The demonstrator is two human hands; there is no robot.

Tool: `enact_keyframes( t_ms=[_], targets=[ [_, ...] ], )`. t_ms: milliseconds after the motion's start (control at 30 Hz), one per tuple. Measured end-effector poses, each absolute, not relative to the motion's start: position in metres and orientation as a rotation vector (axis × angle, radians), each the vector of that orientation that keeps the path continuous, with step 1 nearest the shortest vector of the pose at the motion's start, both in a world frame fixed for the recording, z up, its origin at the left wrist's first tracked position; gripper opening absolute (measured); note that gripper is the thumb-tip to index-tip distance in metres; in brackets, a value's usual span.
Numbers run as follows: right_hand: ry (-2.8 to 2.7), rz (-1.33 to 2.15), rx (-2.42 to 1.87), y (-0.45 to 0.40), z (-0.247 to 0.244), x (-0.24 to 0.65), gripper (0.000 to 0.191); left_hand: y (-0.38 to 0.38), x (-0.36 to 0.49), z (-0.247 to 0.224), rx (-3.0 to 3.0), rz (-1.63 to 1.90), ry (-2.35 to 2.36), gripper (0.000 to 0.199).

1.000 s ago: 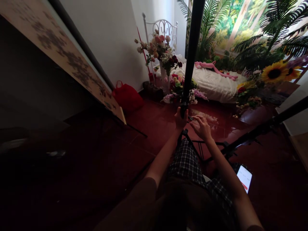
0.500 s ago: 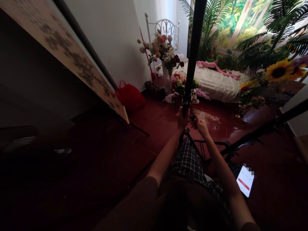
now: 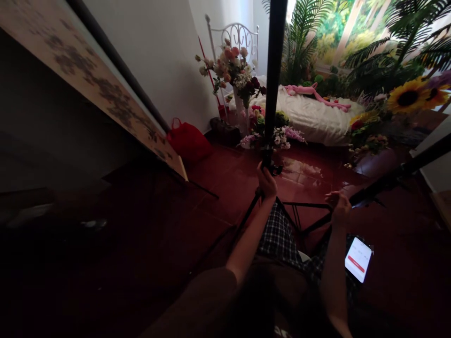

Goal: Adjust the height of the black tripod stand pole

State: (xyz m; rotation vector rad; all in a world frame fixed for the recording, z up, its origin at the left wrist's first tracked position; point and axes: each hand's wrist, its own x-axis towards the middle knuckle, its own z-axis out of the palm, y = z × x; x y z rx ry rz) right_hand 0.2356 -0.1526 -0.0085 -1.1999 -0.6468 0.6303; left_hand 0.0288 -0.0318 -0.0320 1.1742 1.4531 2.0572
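A black upright pole (image 3: 274,80) with a small dark knob (image 3: 276,170) low on it stands in front of me, on spread legs. My left hand (image 3: 268,180) is wrapped round the pole just below the knob. To the right, my right hand (image 3: 340,206) is beside a second black pole (image 3: 398,176) that slants up to the right. Its fingers are partly spread and point left, with nothing seen in them; whether it touches the slanted pole I cannot tell.
A lit phone (image 3: 358,260) lies by my right thigh. A red bag (image 3: 190,142) sits by the wall, near a slanted floral panel (image 3: 116,101). Vases of flowers (image 3: 236,70), a white-covered bed (image 3: 310,117) and sunflowers (image 3: 407,97) stand beyond the poles.
My right hand has left the knob on the upright pole and moved right, to the slanted pole. The upright pole has shifted slightly left in view, with my left hand still on it.
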Motion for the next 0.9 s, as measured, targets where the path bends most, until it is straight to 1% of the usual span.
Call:
enact_keyframes(
  t_ms=[100, 167, 267, 333, 400, 467, 567, 633, 700, 800, 900],
  targets=[
    [-0.564, 0.568, -1.213, -0.166, -0.009, 0.257, 0.036, -0.067, 0.046, -0.058, 1.181, 1.984, 1.567, 0.053],
    [-0.51, 0.544, -1.222, -0.172, -0.009, 0.266, 0.035, -0.094, 0.064, -0.076, 1.256, 1.888, 1.563, 0.053],
    [-0.442, 0.529, -1.21, -0.178, -0.008, 0.275, 0.034, -0.128, 0.098, -0.089, 1.459, 1.653, 1.304, 0.05],
    [-0.426, 0.514, -1.206, -0.18, -0.008, 0.279, 0.039, -0.137, 0.124, -0.084, 1.6, 1.457, 1.033, 0.046],
    [-0.416, 0.483, -1.204, -0.182, -0.006, 0.281, 0.046, -0.136, 0.15, -0.067, 1.729, 1.322, 0.775, 0.043],
    [-0.399, 0.458, -1.196, -0.185, -0.005, 0.283, 0.05, -0.128, 0.177, -0.044, 1.83, 1.29, 0.579, 0.041],
    [-0.384, 0.442, -1.184, -0.192, -0.003, 0.286, 0.046, -0.115, 0.217, -0.011, 1.9, 1.316, 0.394, 0.045],
    [-0.382, 0.431, -1.168, -0.197, -0.003, 0.289, 0.042, -0.11, 0.24, 0.001, 1.894, 1.302, 0.356, 0.047],
    [-0.387, 0.428, -1.15, -0.201, -0.004, 0.292, 0.041, -0.108, 0.258, 0.004, 1.862, 1.267, 0.39, 0.043],
    [-0.384, 0.451, -1.145, -0.202, -0.007, 0.297, 0.049, -0.108, 0.274, -0.004, 1.811, 1.261, 0.482, 0.033],
    [-0.334, 0.452, -1.156, -0.198, -0.006, 0.299, 0.058, -0.108, 0.28, -0.013, 1.778, 1.325, 0.535, 0.029]
  ],
)
